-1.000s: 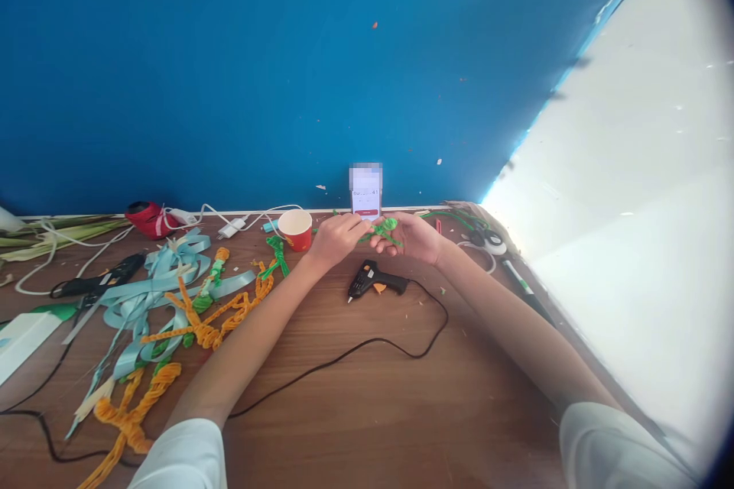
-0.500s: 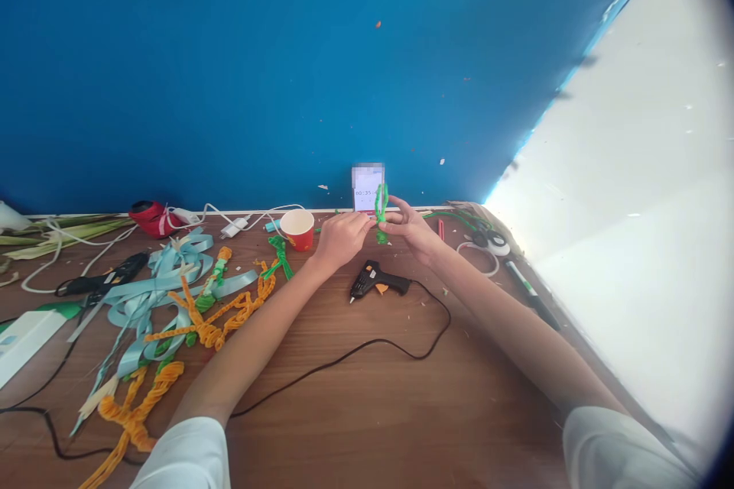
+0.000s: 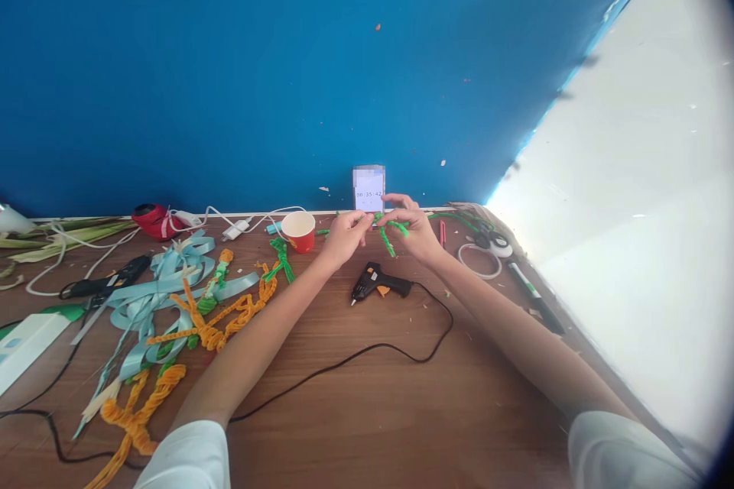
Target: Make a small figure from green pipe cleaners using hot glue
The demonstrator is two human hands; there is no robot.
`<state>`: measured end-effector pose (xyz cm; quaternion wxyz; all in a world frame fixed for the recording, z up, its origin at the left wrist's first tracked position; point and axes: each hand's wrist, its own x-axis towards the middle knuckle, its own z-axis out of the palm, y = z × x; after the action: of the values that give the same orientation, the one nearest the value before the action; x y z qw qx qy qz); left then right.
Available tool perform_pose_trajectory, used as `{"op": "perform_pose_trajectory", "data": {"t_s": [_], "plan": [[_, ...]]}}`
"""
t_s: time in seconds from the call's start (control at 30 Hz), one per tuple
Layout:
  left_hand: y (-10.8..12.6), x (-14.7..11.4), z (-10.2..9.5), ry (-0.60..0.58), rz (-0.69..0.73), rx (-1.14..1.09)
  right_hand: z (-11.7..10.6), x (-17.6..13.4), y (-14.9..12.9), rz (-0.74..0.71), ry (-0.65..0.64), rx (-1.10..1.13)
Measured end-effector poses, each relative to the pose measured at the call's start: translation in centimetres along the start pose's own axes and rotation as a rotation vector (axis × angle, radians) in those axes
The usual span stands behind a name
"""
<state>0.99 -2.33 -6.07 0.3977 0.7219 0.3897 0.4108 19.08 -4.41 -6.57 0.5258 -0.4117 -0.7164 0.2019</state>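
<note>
Between my two hands is a twisted green pipe cleaner (image 3: 388, 241), its fuzzy ends hanging down and to the right. My left hand (image 3: 345, 235) pinches it at its left end with thumb and fingertips. My right hand (image 3: 416, 231) grips the same piece from the other side, thumb and fingers closed on it and one finger raised. Right behind the hands a phone (image 3: 368, 189) leans on the wall with a running timer on its screen. Below them a black hot glue gun (image 3: 379, 283) lies on the table, nozzle to the left.
A red paper cup (image 3: 299, 233) stands left of my hands, beside a knotted green pipe cleaner (image 3: 280, 258). Orange pipe-cleaner figures (image 3: 134, 420) and light blue ribbon (image 3: 141, 306) crowd the left side. Scissors (image 3: 485, 235), a white ring (image 3: 480, 261) and a marker (image 3: 523, 279) lie right.
The green pipe cleaner was a loop standing upright; now it is tipped over, with its ends pointing down and right. My right hand has turned with it.
</note>
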Motion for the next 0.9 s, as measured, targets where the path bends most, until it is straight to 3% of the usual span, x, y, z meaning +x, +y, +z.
{"op": "perform_pose_trajectory", "data": {"t_s": [0.1, 0.23, 0.3, 0.53, 0.6, 0.73, 0.9], "plan": [[0.0, 0.0, 0.3, -0.016, -0.009, -0.135, -0.1, -0.1, 0.1, -0.039, -0.021, -0.05], [0.1, 0.0, 0.4, 0.038, -0.014, -0.162, 0.1, -0.2, 0.1, 0.028, -0.206, 0.124], [0.0, 0.1, 0.1, 0.061, 0.005, -0.125, 0.2, -0.1, 0.1, 0.051, -0.231, 0.219], [-0.7, 0.3, -1.1, 0.089, 0.068, 0.123, -0.2, 0.5, 0.3, 0.328, 0.058, 0.44], [-0.7, 0.3, -1.1, 0.076, 0.085, 0.188, -0.6, 0.6, 0.2, 0.445, -0.021, 0.451], [-0.6, 0.3, -1.1, 0.033, 0.224, 0.374, -1.1, 0.6, 0.0, 0.641, -0.309, 0.691], [-0.9, 0.3, -1.3, -0.049, 0.404, 0.544, -0.6, 0.2, 0.1, 0.557, -0.354, 0.704]]}}
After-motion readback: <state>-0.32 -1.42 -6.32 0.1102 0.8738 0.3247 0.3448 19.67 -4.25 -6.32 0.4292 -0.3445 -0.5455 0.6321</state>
